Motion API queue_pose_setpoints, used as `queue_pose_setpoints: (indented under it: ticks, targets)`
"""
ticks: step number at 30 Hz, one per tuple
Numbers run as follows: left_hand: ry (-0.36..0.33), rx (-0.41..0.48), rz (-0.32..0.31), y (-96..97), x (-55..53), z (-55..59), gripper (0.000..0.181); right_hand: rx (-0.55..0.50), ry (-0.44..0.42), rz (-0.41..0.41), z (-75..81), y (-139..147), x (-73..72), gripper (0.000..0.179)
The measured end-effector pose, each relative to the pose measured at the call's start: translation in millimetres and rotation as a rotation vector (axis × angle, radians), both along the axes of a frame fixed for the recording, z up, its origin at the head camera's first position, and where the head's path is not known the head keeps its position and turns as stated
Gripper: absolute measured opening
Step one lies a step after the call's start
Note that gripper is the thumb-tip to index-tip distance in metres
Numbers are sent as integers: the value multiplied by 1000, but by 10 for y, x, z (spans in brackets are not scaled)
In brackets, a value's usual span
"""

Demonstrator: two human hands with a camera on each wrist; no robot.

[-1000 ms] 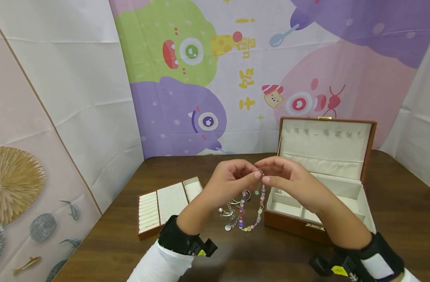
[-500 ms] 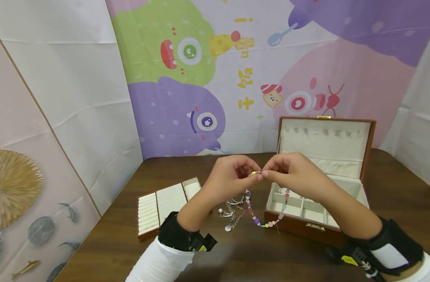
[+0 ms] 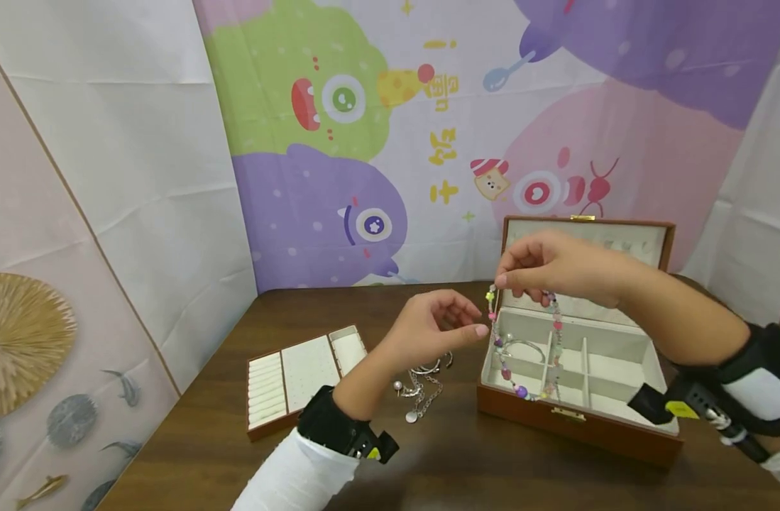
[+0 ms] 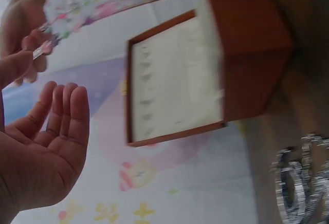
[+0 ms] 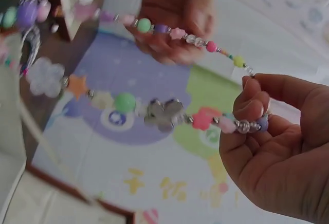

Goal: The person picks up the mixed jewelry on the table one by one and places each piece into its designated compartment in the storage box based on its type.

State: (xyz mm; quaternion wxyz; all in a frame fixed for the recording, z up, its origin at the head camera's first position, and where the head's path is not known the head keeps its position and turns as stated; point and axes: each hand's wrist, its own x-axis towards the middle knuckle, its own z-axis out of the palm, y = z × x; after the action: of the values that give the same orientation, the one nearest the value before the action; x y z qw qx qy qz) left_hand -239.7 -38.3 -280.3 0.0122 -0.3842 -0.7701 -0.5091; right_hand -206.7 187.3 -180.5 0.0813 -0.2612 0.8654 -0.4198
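Note:
A colourful beaded necklace (image 3: 521, 391) dangles in a loop in front of and over the left part of the brown jewelry box (image 3: 517, 406). My right hand (image 3: 565, 266) pinches its upper end between thumb and fingers. Close up in the right wrist view, the necklace (image 5: 125, 102) shows flower, star and round beads, with two strands running from the right hand (image 5: 288, 147). Lower and to the left, my left hand (image 3: 431, 326) has its fingers loosely bent, apart from the necklace. Nothing lies in the left palm (image 4: 51, 157) in the left wrist view.
Silver chains and bangles (image 3: 431, 397) lie on the dark wooden table (image 3: 441, 461) left of the box. A jewelry tray (image 3: 309, 365) with ring rolls sits farther left. Inside the open, divided box is a silver bangle (image 3: 531, 345). Its lid stands upright at the back.
Both hands held the necklace's ends together earlier. The left hand has let go and parted from it. The right hand has moved up and right, carrying the necklace to the box.

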Motion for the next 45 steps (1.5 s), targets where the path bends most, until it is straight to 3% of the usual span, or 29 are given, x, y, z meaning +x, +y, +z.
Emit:
queue_pose_setpoints:
  ticks: [5, 10, 15, 21, 28, 37, 41, 45]
  targets:
    - [-153, -92, 96, 106, -116, -236, 22, -8, -42, -26, 46, 188, -140, 16]
    - [-313, -167, 204, 252, -282, -493, 36, -51, -69, -82, 53, 321, -284, 18]
    - [-500, -189, 184, 387, -374, -644, 55, -82, -79, -161, 31, 452, -453, 20]
    - [-630, -211, 164, 488, -399, -684, 57, -45, -14, -260, 17, 629, -698, 20]
    - [-809, -131, 146, 496, -439, -725, 59, 19, 67, -345, -56, 778, -999, 26]
    - [-817, -108, 144, 503, -427, -773, 58, 42, 223, -522, -250, 788, -1233, 29]
    - [-809, -110, 142, 519, -421, -783, 56, 165, 366, -576, -356, 732, -1255, 25]
    - [-798, -119, 150, 525, -422, -782, 55, 355, 581, -609, -451, 667, -1278, 22]
